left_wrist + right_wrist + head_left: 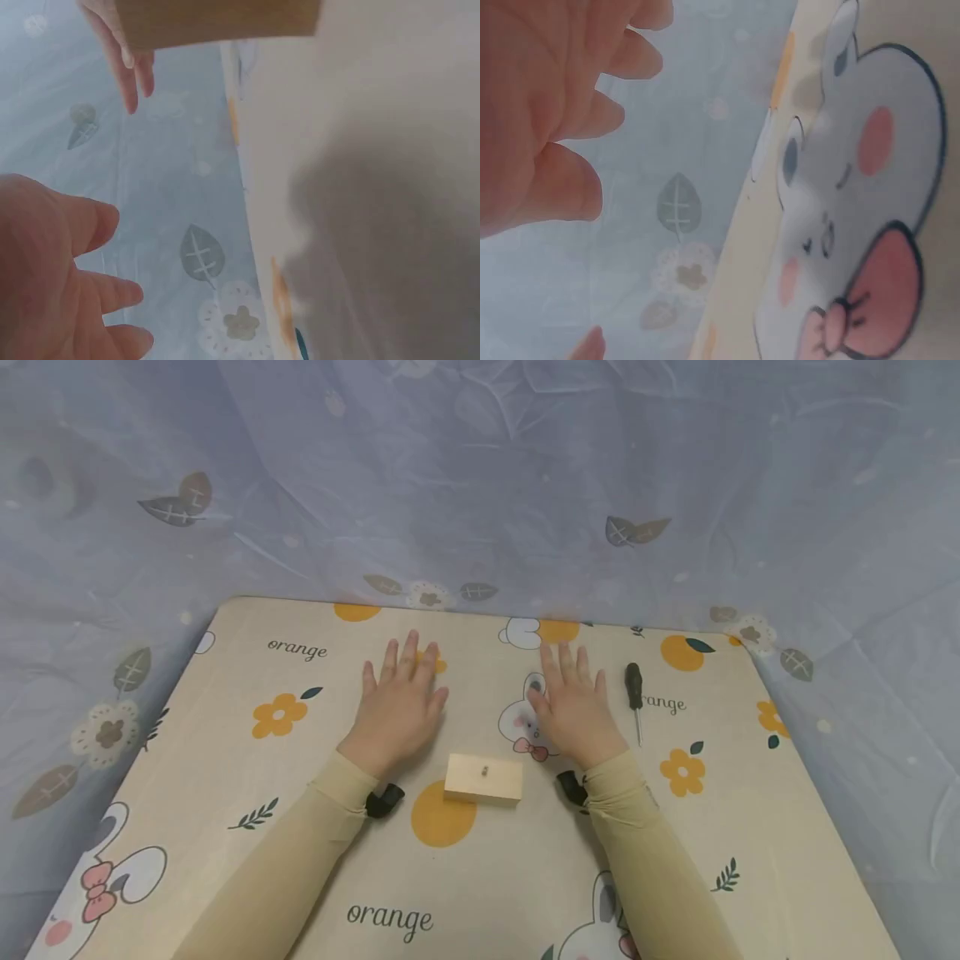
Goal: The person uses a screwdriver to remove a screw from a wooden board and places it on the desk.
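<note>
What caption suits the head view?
Open left hand and right hand, pale block nearer the wearer, screwdriver to the right.

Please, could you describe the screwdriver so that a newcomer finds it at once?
On the patterned table, look to the outer side of the right hand. There lies the screwdriver, its dark handle at the far end, its thin shaft nearer. Unlike the pale block, it is long and slim.

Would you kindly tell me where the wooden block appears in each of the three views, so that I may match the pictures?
Head: the wooden block lies just below the picture's middle.
Left wrist: it is at the top, slightly left of the middle, cut off by the picture's edge.
Right wrist: not in it.
Shared landmark: the grey-blue leaf-print cloth beyond the table.
</note>
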### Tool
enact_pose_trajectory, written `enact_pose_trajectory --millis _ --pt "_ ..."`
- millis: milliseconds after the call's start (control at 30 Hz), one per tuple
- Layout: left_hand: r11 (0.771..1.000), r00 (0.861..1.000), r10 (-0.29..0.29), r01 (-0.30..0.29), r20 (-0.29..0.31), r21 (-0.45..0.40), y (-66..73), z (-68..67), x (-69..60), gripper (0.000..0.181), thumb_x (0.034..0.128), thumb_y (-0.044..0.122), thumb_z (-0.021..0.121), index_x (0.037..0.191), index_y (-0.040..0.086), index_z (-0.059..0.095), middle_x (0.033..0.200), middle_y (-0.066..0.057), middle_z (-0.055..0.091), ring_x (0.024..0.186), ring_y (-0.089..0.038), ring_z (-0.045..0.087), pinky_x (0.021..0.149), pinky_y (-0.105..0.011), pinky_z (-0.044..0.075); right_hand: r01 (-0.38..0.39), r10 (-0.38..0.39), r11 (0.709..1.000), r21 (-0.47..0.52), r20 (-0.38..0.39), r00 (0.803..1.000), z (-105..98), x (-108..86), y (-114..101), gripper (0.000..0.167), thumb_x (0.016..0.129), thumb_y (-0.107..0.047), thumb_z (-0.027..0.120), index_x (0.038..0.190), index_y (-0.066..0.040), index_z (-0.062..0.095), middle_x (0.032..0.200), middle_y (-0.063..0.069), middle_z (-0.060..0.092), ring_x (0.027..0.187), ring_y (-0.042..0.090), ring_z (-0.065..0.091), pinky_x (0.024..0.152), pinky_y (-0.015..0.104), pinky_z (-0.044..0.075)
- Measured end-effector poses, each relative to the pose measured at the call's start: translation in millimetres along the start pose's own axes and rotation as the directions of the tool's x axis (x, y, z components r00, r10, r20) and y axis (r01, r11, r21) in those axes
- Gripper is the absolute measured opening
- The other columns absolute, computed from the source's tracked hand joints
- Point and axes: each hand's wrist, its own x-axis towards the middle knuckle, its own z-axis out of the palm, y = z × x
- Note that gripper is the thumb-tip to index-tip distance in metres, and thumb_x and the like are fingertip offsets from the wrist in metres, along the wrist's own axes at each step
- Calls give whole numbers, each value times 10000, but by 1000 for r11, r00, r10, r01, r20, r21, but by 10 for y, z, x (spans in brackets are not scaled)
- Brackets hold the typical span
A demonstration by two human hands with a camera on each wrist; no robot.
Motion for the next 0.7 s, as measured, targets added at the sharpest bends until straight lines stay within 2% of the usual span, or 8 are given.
enact_pose_trajectory --millis 133,233,333,433,500,600,700 --pt "997 999 39 -37 23 -60 27 -52 -28 719 1131 459 419 1732 144 181 1821 -150 34 1675 -473 75 1262 -783 149 -14 14 999 42 10 1000 -53 13 55 753 1145 -462 377 1743 -167 26 1810 199 14 1674 481 -12 1262 791 100" --pt "990 996 83 -78 41 -116 35 -76 -52 724 1129 446 435 1729 124 187 1818 -166 57 1668 -484 111 1258 -771 193 -6 6 998 66 -2 1000 -98 32 122 757 1146 -459 372 1741 -146 23 1808 204 40 1664 511 47 1252 783 179" --pt "977 990 130 -119 50 -175 38 -122 -86 731 1133 446 433 1728 108 176 1812 -191 89 1661 -488 137 1271 -728 227 8 -6 994 108 -14 1000 -164 50 201 758 1149 -449 365 1738 -140 2 1814 179 31 1657 521 82 1255 749 233" --pt "956 983 168 -145 68 -254 43 -180 -129 744 1132 451 444 1728 105 163 1805 -205 125 1667 -445 171 1303 -645 245 -6 9 984 177 -19 1000 -254 56 281 761 1150 -448 374 1738 -201 -41 1826 105 22 1670 470 91 1296 679 218" --pt "939 979 183 -148 86 -310 55 -219 -159 754 1124 454 477 1727 118 175 1801 -184 174 1668 -395 212 1325 -581 244 -10 22 975 220 -49 999 -317 59 339 777 1143 -402 425 1737 -238 -49 1826 92 73 1671 437 144 1316 638 212" --pt "913 974 192 -132 120 -387 78 -263 -204 768 1095 443 555 1719 140 224 1779 -144 278 1645 -353 301 1321 -551 278 -14 48 965 261 -124 991 -396 59 436 849 1094 -282 556 1743 -260 9 1801 126 210 1640 429 272 1317 602 248" --pt "892 969 197 -114 150 -436 101 -280 -243 785 1047 418 654 1692 142 301 1690 -140 449 1565 -365 447 1258 -563 390 -10 69 959 285 -198 978 -448 63 547 914 1023 -167 649 1746 -238 94 1741 185 356 1547 456 434 1245 609 382"
